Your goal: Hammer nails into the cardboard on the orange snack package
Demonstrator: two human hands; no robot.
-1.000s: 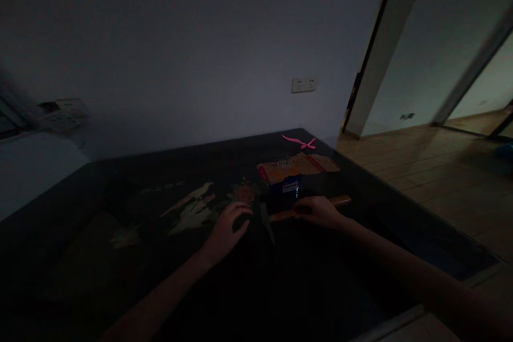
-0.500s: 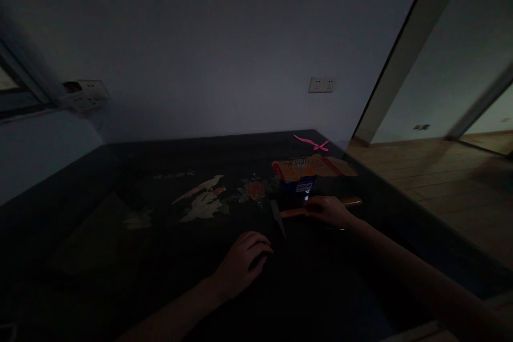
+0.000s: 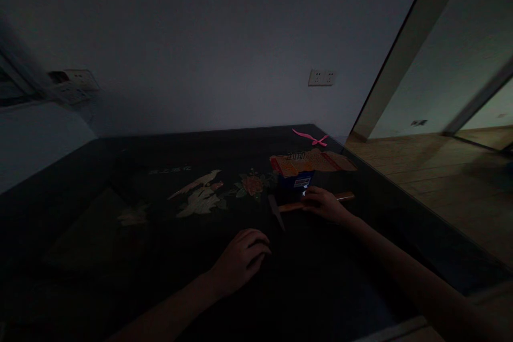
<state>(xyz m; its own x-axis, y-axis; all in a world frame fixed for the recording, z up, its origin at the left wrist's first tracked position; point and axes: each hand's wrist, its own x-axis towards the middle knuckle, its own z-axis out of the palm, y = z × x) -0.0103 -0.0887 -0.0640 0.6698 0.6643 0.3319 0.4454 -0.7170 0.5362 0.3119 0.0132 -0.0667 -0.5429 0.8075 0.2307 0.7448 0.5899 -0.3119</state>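
Note:
A hammer [image 3: 290, 207] with a brown wooden handle and a dark head lies across the dark tabletop [image 3: 304, 272]. My right hand [image 3: 324, 203] is closed around the middle of the handle, its fingers curled over it. The head points left and the handle's end sticks out to the right. Left of and nearer than the hammer head, my left hand [image 3: 242, 256] rests palm down with fingers apart and loosely bent, holding nothing. Just behind the hammer stands a blue box [image 3: 295, 181] with orange and red flaps spread open on top. The dim light hides what is under my right hand.
A pink ribbon [image 3: 315, 140] lies near the table's far right corner. Bird and flower pictures [image 3: 200, 197] decorate the tabletop at left centre. A wall with a socket [image 3: 321, 77] rises behind. Wooden floor [image 3: 401, 171] lies beyond the right edge.
The view has tilted slightly, so most things sit a little higher. My right hand and the hammer handle's end have shifted slightly left. My left hand stays nearly where it was.

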